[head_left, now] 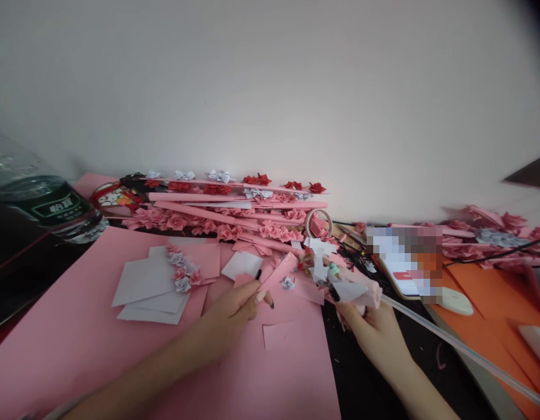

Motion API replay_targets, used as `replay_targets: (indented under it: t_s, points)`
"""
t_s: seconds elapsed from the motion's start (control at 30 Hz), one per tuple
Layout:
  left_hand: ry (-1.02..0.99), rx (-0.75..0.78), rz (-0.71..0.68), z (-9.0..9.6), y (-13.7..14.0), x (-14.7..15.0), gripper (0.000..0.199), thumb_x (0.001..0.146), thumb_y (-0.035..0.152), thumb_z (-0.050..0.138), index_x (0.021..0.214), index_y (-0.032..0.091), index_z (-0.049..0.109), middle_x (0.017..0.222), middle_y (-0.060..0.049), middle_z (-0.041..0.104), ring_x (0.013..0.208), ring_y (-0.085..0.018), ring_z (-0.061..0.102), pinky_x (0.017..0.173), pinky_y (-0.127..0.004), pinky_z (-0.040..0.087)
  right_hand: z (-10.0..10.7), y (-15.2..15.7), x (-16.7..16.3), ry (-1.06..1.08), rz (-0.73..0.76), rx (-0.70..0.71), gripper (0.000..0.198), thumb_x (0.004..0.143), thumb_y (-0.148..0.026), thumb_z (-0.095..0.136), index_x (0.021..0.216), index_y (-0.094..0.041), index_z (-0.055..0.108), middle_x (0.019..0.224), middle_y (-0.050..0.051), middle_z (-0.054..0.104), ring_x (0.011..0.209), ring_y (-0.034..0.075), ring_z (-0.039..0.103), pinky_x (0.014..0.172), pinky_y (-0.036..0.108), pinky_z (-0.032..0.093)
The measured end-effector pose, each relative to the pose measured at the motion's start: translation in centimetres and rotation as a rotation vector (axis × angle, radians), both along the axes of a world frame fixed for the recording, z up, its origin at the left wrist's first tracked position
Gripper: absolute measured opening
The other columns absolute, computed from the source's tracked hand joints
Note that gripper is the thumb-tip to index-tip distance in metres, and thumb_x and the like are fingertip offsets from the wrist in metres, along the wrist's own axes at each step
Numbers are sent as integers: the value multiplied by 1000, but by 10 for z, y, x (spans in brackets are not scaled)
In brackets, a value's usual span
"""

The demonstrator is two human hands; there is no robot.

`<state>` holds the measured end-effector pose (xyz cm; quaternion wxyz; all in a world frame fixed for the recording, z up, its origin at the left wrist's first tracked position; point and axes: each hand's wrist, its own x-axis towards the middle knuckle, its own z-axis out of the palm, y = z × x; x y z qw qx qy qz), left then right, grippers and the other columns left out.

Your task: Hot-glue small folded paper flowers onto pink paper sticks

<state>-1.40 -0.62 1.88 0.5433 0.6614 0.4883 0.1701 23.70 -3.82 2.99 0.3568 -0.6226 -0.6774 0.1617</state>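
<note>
Pinching pink paper strip w/ L hand, w/ fingers almost together, at 6 o'clock from view ctr. Holding pink-white paper bundle w/ R hand, w/ fingers curled, approx. 4 o'clock.

White Chinese characters reading "怡寶" stood inside a pale outlined frame on the dark green label of a clear plastic bottle at the far left. Any writing on the phone screen at right was too blurred to read.
</note>
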Motion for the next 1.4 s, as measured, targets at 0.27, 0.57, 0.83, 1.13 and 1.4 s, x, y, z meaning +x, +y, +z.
replay_targets:
  t_s: [0.27, 0.57, 0.83, 1.13, 1.4]
  points:
    - [-310, -130, 62, -15, 2, -3, 25, 94, 41, 33, 87, 21, 47, 60, 8, 28, 49, -9, 21, 44, -20, 18, 1, 5, 9, -86, -164, -12, 25, 81, -35, 54, 99, -21, 65, 83, 3, 71, 76, 22, 66, 66, 29, 51]
    - [-395, -160, 145, -8, 6, -3, 24, 93, 44, 35, 83, 22, 40, 62, 8, 29, 50, -9, 20, 45, -21, 18, -12, 25, 49, -372, -123, 6, 42, 82, -25, 48, 123, -15, 49, 118, 14, 60, 107, 29, 59, 88, 40, 47]
    - [-358, -133, 149, -9, 5, -3, 27, 93, 44, 36, 80, 21, 41, 65, 7, 31, 52, -9, 21, 46, -22, 17, -19, 28, 54, -573, -239, -69, 49, 75, -17, 48, 124, -13, 50, 116, 15, 57, 104, 33, 58, 87, 48, 48]
    - [-190, -27, 135, -1, 2, -4, 26, 92, 40, 33, 75, 22, 40, 60, 7, 29, 52, -11, 26, 50, -23, 22, 12, 25, 34, -416, -262, 421, 41, 87, -33, 52, 123, -17, 57, 124, 16, 51, 112, 31, 49, 93, 49, 41]
    - [-167, -35, 126, 1, 3, -2, 24, 91, 39, 33, 77, 22, 42, 61, 7, 30, 52, -11, 26, 50, -24, 23, 26, 37, 4, -413, 72, 367, 18, 88, -19, 52, 89, -21, 69, 111, 10, 61, 102, 25, 53, 87, 42, 44]
